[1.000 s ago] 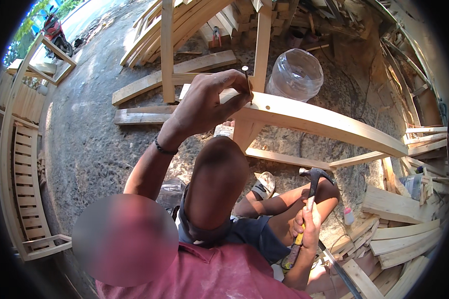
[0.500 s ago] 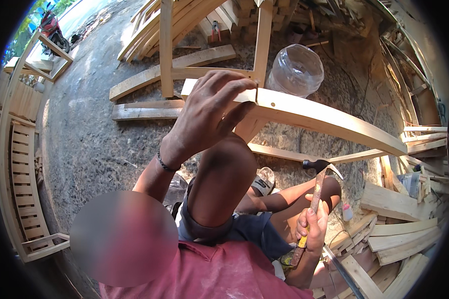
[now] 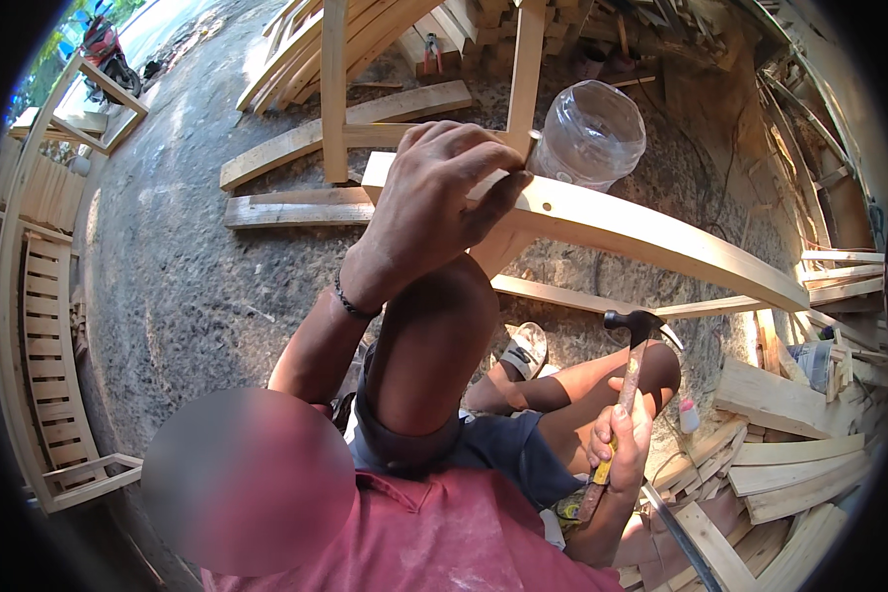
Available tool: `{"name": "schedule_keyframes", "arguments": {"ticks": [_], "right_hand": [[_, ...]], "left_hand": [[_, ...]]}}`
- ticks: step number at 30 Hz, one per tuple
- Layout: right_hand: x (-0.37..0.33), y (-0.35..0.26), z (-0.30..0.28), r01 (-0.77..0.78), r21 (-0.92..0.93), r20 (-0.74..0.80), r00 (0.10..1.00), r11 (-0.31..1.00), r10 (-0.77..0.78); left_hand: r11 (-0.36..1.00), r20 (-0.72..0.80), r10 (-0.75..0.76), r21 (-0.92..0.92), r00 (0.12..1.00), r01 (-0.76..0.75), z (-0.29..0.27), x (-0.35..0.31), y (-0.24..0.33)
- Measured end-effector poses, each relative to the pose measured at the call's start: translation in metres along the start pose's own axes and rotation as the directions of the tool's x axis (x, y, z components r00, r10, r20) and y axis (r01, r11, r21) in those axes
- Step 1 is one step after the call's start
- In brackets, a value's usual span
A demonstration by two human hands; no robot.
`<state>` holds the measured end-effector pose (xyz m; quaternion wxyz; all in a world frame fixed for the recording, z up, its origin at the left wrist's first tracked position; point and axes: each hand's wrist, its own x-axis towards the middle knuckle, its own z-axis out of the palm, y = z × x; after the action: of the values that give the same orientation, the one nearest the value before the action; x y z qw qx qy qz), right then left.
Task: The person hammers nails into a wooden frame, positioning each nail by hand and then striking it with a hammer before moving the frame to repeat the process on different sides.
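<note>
My left hand, a dark bracelet at its wrist, lies over the left part of a pale curved wooden beam. Thumb and forefinger pinch a nail, its head up, over the beam's top face. The fingers hide the nail's lower end, so I cannot tell whether it touches the wood. Just right of the fingertips a small round dark spot shows in the beam. Lower right, my right hand is closed around the worn handle of a claw hammer. The hammer's dark head is up, in front of my bent knee.
Behind the beam stands a clear plastic container, beside upright frame posts. Loose timbers lie on the ground at the upper left. Wood planks are piled at the right. A slatted wooden frame stands far left.
My left hand has shifted slightly right along the beam, and the nail in it now leans right. The right hand and hammer have barely moved.
</note>
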<state>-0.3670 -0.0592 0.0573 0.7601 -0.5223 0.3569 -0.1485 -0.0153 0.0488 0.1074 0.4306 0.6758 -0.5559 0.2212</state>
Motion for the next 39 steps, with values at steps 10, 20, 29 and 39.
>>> {"name": "schedule_keyframes", "arguments": {"ticks": [10,20,29,39], "right_hand": [[-0.006,0.006,0.001,-0.013,0.034,-0.024,1.000,0.999,0.013],[-0.003,0.008,-0.002,-0.010,0.107,-0.099,0.995,0.994,0.021],[-0.003,0.008,-0.006,-0.011,0.066,-0.088,0.996,0.998,0.017],[-0.001,0.009,-0.003,-0.003,0.089,-0.078,0.997,0.996,0.010]], "left_hand": [[0.998,0.126,0.048,-0.037,0.991,-0.044,-0.004,0.008,-0.011],[0.933,-0.191,-0.301,-0.263,0.934,0.247,0.021,-0.094,0.018],[0.362,0.151,-0.682,-0.780,0.716,0.509,0.089,-0.107,-0.014],[0.427,0.008,-0.773,-0.734,0.635,0.528,0.097,-0.097,0.005]]}}
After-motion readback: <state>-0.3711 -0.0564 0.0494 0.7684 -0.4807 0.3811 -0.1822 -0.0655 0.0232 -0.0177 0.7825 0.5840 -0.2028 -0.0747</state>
